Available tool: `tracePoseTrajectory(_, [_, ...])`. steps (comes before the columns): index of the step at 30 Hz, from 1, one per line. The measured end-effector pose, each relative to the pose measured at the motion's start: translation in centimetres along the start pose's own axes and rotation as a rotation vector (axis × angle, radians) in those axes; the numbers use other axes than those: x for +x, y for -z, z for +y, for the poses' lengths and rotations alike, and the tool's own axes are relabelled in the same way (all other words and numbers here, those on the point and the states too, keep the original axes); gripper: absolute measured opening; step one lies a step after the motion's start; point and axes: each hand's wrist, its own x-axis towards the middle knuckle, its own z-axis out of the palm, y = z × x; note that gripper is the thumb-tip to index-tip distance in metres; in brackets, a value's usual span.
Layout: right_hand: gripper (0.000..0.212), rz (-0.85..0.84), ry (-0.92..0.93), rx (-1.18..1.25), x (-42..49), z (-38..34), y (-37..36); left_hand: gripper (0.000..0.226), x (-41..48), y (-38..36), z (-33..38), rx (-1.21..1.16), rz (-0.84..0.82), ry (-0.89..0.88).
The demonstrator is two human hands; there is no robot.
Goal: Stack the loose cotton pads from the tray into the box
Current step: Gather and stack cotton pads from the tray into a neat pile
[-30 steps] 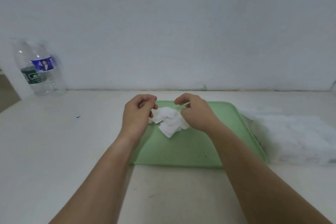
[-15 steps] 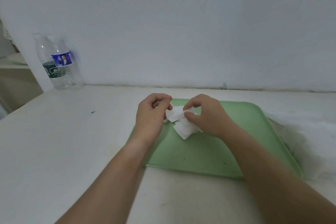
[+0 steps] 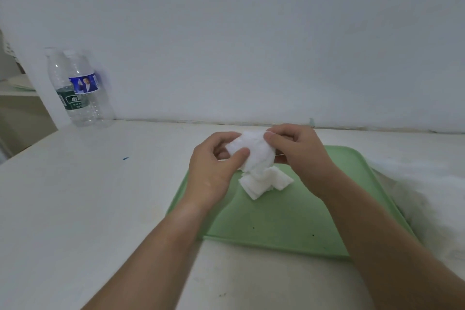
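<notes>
A pale green tray (image 3: pixel 289 229) lies on the white table. Above its far left part, both hands hold a white cotton pad (image 3: pixel 254 151) lifted off the tray. My left hand (image 3: pixel 214 168) pinches the pad's left edge with thumb and fingers. My right hand (image 3: pixel 297 151) pinches its upper right edge. Under the held pad, a small heap of loose white cotton pads (image 3: pixel 264 182) rests on the tray. The box is not clearly visible; a blurred white fluffy mass (image 3: pixel 432 199) lies just right of the tray.
Two clear plastic water bottles (image 3: pixel 80 88) stand at the back left against the white wall. A small blue mark (image 3: pixel 125 158) is on the table left of the tray. The table's left edge drops off near the bottles.
Both hands have risen from the heap with one pad stretched between them. The view has shifted left, so the white mass on the right is now mostly cut off.
</notes>
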Motion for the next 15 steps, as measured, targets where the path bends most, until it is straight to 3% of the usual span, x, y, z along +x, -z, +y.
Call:
tracePoseTrajectory(4, [0.027, -0.113, -0.085, 0.12, -0.4, -0.4, -0.3, 0.019, 0.1, 0.2, 0.0, -0.089, 0.035, 0.073])
tracePoseTrajectory(7, [0.016, -0.179, -0.093, 0.127, -0.7, -0.3, -0.2, 0.017, 0.0, 0.3, 0.3, -0.191, 0.028, 0.133])
tracePoseTrajectory(10, [0.01, -0.159, -0.109, 0.153, -0.6, -0.1, 0.1, 0.013, -0.1, 0.3, 0.4, -0.247, 0.009, 0.16])
tracePoseTrajectory(15, [0.02, -0.102, -0.133, 0.207, -0.3, 0.0, 0.9, 0.008, 0.2, 1.0, 0.5, -0.432, 0.027, 0.211])
